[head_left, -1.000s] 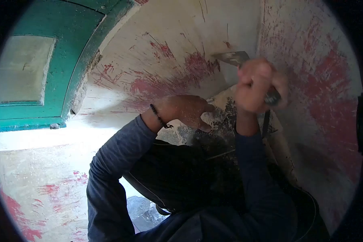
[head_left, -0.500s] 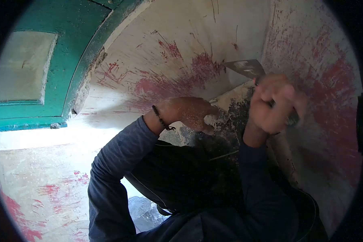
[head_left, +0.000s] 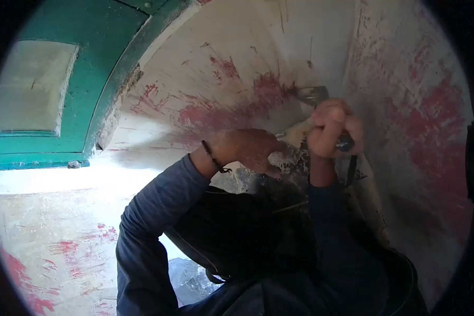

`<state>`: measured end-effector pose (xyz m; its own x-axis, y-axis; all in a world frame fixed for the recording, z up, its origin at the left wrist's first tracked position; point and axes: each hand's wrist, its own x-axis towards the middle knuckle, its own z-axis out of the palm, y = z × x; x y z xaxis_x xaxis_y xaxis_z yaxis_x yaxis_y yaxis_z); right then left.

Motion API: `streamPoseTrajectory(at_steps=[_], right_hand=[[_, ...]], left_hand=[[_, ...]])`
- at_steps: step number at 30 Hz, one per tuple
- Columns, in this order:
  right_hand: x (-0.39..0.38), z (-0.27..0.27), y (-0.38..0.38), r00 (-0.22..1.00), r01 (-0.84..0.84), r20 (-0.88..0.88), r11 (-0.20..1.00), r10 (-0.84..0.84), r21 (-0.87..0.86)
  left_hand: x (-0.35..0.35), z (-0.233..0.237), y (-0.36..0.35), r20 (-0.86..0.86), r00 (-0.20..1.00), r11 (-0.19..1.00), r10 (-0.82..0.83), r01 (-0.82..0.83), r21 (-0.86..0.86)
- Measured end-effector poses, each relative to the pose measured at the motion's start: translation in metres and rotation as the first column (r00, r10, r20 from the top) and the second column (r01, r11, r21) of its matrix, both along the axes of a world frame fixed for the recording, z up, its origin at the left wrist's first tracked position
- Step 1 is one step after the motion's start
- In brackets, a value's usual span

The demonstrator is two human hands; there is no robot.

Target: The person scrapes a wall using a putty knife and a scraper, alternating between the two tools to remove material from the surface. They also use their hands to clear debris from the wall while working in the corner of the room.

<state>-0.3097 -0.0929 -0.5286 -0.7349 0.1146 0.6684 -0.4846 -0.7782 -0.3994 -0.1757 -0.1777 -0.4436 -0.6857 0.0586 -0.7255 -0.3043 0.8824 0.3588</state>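
Observation:
In my right hand (head_left: 333, 129) is a scraper, its wide metal blade (head_left: 312, 95) reaching up and left to the wall. The fingers wrap round its handle (head_left: 345, 142). Blade and hand are a little blurred. Beside the blade the pale wall (head_left: 237, 68) carries a red paint patch (head_left: 269, 89). My left hand (head_left: 255, 150), with a dark beaded bracelet at the wrist, is stretched out with thumb and fingers apart. Below its fingertips lies a dark, spattered surface (head_left: 295, 174).
A green door (head_left: 73, 121) with a pale panel stands at the upper left, in a chipped frame. More red paint (head_left: 437, 116) streaks the wall on the right. Clear plastic sheeting (head_left: 192, 279) lies at the lower left. A thin stick (head_left: 289, 207) lies near my knees.
My right hand with the scraper has moved left and slightly up, and the blade has shifted right and down a little. My left hand has stayed almost in place.

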Motion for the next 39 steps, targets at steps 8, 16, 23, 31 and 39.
streamPoseTrajectory(at_steps=[8,16,23,31,39], right_hand=[[0.000,0.003,0.003,0.999,0.042,0.025,0.982,-0.048,0.184],[-0.013,0.011,-0.013,0.994,0.029,0.107,0.999,-0.027,-0.017],[-0.013,0.020,-0.010,0.996,0.026,0.089,0.997,-0.020,-0.074],[-0.008,0.007,-0.005,0.991,-0.020,0.132,0.999,0.026,-0.051],[-0.014,-0.015,-0.005,0.997,0.004,0.072,0.998,-0.008,0.062]], left_hand=[[-0.003,-0.006,0.000,0.063,0.998,0.998,0.016,-0.020,0.065],[-0.010,-0.012,-0.006,0.050,0.999,0.998,-0.015,0.012,0.060],[-0.013,-0.011,-0.004,0.093,0.996,0.999,-0.011,0.007,0.044],[-0.012,-0.010,-0.001,0.099,0.995,0.998,-0.011,0.005,0.060],[-0.010,-0.007,-0.002,0.053,0.999,0.999,-0.007,0.005,0.037]])
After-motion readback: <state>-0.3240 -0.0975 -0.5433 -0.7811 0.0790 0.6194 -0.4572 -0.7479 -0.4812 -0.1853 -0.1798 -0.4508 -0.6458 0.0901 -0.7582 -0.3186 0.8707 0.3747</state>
